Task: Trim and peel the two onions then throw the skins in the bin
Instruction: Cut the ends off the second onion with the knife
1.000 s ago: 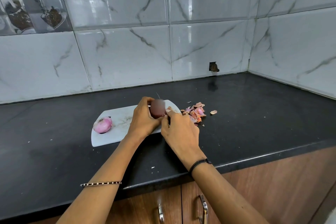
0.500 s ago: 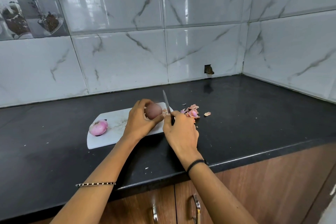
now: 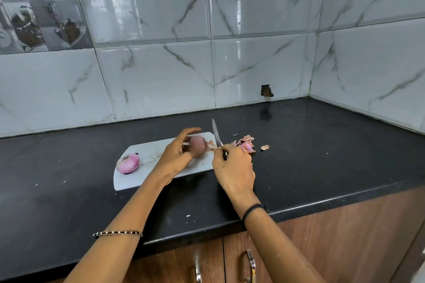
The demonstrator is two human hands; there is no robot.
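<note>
On the cutting board (image 3: 147, 148), the left hand (image 3: 176, 156) holds a brown onion (image 3: 197, 146); the right hand (image 3: 234, 169) grips a knife (image 3: 216, 134) just right of it (blade up).

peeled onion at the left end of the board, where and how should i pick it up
Cup the peeled onion round its wide middle, coming down from above. It is round and smooth, and lies free at the left end of the cutting board, nothing beside it. The left hand is nearer, but it holds the unpeeled onion.
</note>
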